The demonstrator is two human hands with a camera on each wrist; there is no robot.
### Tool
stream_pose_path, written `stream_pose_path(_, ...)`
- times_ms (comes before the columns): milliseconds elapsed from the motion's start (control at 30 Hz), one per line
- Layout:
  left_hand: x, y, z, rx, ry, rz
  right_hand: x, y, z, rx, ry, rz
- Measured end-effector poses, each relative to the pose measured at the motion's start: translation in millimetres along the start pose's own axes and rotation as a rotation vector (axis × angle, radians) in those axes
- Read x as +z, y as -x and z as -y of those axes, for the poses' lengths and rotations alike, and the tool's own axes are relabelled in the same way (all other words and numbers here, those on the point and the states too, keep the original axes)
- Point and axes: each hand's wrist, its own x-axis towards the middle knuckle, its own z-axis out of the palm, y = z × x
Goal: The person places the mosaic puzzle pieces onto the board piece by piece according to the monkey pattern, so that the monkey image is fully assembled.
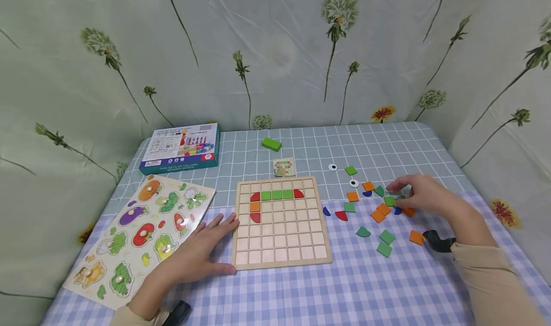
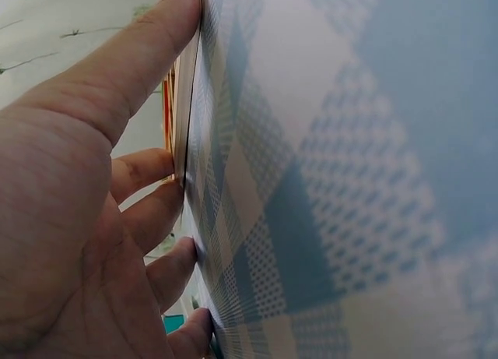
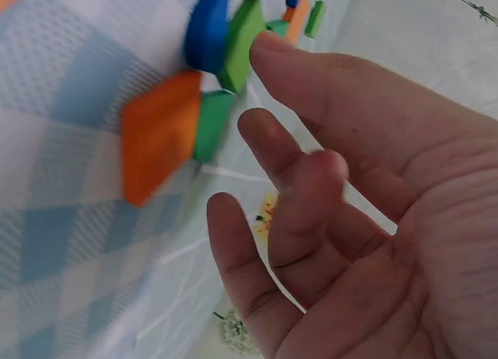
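Note:
My left hand (image 1: 202,249), fingers spread and thumb out, touches the left edge of a wooden grid board (image 1: 284,267). In the left wrist view, the thumb tip (image 2: 183,8) lies right at the board's edge. A row of green squares (image 1: 277,195) with a red quarter-round at each end sits in the grid, above an orange square (image 1: 255,207) and another red quarter-round (image 1: 255,217). Over the loose pieces at the right, my right hand (image 1: 419,194) hovers with parted, bent fingers and nothing between them. Its thumb is close to a light green square (image 3: 243,43), beside an orange square (image 3: 159,137).
Loose tiles, including a red quarter-round (image 1: 341,215) and a green square (image 1: 384,249), lie right of the board. Behind it are a pattern card (image 1: 284,167) and a green block (image 1: 271,144). A vegetable puzzle (image 1: 142,235) and a box (image 1: 181,146) lie left.

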Motion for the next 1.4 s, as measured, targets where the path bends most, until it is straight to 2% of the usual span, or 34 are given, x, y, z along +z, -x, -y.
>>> stream_pose_path(700, 2.2, 0.1, 2.7, 0.005, -0.009, -0.009, 5.5, -3.4, 4.7, 0.020, 0.051, 0.028)
stream_pose_path(1033, 2.1, 0.0, 2.4, 0.002, -0.003, -0.007, 5.8, -3.0, 5.4, 0.022, 0.024, 0.030)
stream_pose_path(1233, 1.7, -0.2, 2.0, 0.001, 0.000, -0.009, 2.5, -4.1, 17.8, -0.040, 0.009, -0.015)
stream_pose_path(1400, 1.8, 0.1, 2.4, 0.006, 0.001, -0.009, 2.0, -8.6, 39.2, -0.108, 0.020, -0.042)
